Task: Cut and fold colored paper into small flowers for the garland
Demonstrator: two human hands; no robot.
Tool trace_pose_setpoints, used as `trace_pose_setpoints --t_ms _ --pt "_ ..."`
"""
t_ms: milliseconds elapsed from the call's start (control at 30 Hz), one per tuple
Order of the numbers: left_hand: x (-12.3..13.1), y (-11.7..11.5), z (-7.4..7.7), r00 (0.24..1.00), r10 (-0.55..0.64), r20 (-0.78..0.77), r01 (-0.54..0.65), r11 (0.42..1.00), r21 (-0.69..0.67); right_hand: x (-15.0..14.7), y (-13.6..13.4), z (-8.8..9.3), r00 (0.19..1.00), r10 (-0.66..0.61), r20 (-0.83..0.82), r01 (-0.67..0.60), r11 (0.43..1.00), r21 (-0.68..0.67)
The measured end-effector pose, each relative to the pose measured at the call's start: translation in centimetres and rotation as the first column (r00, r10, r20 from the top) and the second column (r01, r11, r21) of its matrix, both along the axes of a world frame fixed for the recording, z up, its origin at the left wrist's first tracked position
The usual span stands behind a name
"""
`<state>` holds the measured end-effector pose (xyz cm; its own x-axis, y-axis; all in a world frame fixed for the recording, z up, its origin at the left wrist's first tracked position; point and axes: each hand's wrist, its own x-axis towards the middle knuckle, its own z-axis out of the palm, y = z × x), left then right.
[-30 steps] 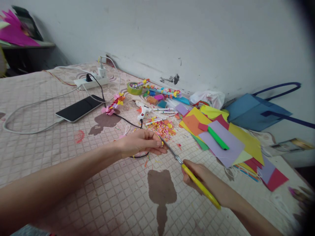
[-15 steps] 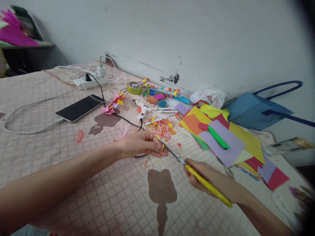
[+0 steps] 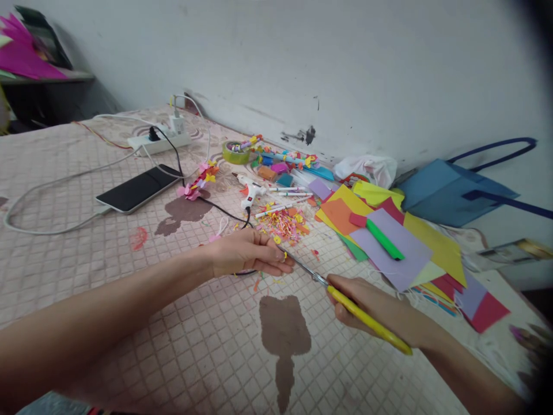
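Note:
My left hand [image 3: 242, 252] is closed in a pinch on a small yellow paper piece [image 3: 277, 240], which peeks out above the fingertips. My right hand [image 3: 375, 300] grips scissors [image 3: 367, 319] with yellow handles. Their metal blades reach left to the left fingertips, right beside the yellow paper. Whether the blades touch it, I cannot tell. Behind the hands lies a heap of tiny coloured paper scraps [image 3: 285, 225], with several white sticks or pens [image 3: 283, 208] next to it.
A white glue gun [image 3: 250, 191] with a black cord lies beyond the left hand. Coloured paper sheets [image 3: 391, 248] and a green cutter [image 3: 384, 239] are at the right, near a blue bag [image 3: 453, 193]. Leftward are a phone [image 3: 138, 189] on a cable and a power strip [image 3: 159, 141].
My right hand and the scissors have shifted slightly right, with the handles a little higher. More of the yellow paper shows above the left fingertips. The left hand has barely moved.

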<state>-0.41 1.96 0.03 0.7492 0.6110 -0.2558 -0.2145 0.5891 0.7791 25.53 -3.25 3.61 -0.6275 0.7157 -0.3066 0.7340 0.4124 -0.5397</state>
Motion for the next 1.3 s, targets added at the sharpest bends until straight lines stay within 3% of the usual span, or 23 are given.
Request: trace_pose_setpoints --t_ms 433,800,1033,1300 --pt "0.0 0.0 0.0 0.999 0.009 -0.031 -0.009 1.0 -0.008 -1.0 0.3 1.4 0.993 -0.072 0.098 0.083 0.989 -0.119" --pt "0.0 0.0 -0.1 0.999 0.025 -0.039 -0.025 1.0 0.011 -1.4 0.0 1.5 0.98 -0.147 0.135 0.16 0.982 -0.097" --pt "-0.1 0.0 0.0 0.995 0.043 -0.095 -0.035 0.996 0.077 -0.8 0.1 1.0 0.996 -0.029 0.084 0.036 0.996 -0.079" --pt "-0.1 0.1 0.0 0.994 0.038 -0.103 -0.029 0.995 0.091 -1.0 0.4 1.5 0.996 -0.047 0.07 0.054 0.992 -0.112"
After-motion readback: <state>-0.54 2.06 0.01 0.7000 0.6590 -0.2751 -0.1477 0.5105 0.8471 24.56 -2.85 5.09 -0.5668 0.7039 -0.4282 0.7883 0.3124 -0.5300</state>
